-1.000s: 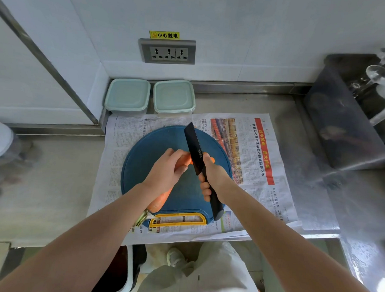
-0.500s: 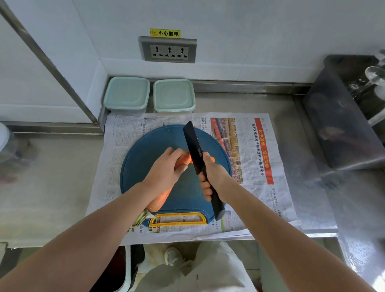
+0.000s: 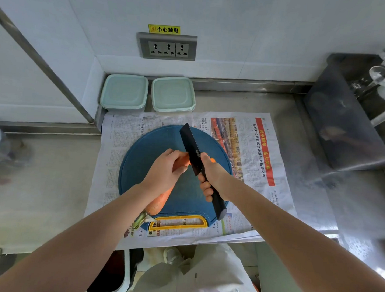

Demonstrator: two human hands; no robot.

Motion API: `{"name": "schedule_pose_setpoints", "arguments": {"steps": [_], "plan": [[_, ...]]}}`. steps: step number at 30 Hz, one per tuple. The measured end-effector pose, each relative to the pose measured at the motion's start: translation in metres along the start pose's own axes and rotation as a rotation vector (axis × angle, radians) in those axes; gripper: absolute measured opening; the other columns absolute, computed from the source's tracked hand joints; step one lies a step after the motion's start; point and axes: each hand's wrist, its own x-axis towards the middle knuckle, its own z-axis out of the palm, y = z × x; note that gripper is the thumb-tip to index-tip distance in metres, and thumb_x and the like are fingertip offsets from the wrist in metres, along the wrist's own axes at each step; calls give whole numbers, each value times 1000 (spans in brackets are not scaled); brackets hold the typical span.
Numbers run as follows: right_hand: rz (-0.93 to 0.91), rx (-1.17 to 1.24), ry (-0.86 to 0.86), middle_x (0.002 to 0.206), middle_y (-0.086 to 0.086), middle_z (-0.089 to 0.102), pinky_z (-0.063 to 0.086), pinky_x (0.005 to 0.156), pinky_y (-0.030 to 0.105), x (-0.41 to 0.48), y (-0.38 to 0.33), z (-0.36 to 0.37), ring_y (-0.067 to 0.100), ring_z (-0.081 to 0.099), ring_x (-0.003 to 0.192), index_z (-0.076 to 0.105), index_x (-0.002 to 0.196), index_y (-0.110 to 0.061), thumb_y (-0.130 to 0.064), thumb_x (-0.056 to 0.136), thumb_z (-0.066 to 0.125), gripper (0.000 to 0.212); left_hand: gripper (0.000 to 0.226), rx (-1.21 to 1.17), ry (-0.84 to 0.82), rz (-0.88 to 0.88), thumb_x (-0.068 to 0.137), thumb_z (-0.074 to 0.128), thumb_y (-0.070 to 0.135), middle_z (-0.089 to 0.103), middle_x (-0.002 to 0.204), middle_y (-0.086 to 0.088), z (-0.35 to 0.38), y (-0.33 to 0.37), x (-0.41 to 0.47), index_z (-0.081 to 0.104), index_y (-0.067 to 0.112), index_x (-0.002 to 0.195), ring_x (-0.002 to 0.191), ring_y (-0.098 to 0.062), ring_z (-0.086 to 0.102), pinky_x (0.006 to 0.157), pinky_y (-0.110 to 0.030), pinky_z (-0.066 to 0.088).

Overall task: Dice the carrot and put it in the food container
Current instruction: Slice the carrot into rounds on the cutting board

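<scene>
We read 小心触电 on a yellow warning label (image 3: 164,29) fixed above the socket panel (image 3: 168,48). On the newspaper (image 3: 125,143) spread over the worktop (image 3: 53,173), a red banner (image 3: 265,151) reads 过中国年 品大同味. The mark on the knife (image 3: 190,143) blade is illegible.

The carrot (image 3: 160,202) is orange, with what looks like a greenish stub at its near end. The cutting board (image 3: 142,165) is dark blue, its handle rimmed in yellow. The knife (image 3: 190,145) is black all over. The newspaper (image 3: 119,142) is white with grey print and a red banner bearing yellow characters. The food containers (image 3: 124,92) have pale mint lids. The warning label (image 3: 164,29) is yellow with black characters.
</scene>
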Motion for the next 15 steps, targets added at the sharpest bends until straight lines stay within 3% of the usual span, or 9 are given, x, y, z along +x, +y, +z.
{"name": "schedule_pose_setpoints", "arguments": {"steps": [9,13,15], "plan": [[2,11,56,52,1,32,29,44,23,15,2,17,16,26,38,37,63,-15,-67,91,29,59,39,-33,22,18,89,65,14,59,106,-4,0,-5,2,58,15,127,99,-17,57,87,-28,47],[-190,-22,121,62,2,38,30,48,26,31,22,38,17,34,47,38,70,-25,-66,94,25,49,40,-53,39,54,86,67,12,60,109,-6,-1,-7,0,59,13,125,102,-19,58,88,-27,47],[-200,-49,186,56,2,40,32,48,26,32,23,43,18,37,44,38,66,-21,-67,94,20,57,40,-51,50,70,86,68,13,62,110,-6,-2,-8,2,60,13,125,103,-19,59,89,-27,48]]}}
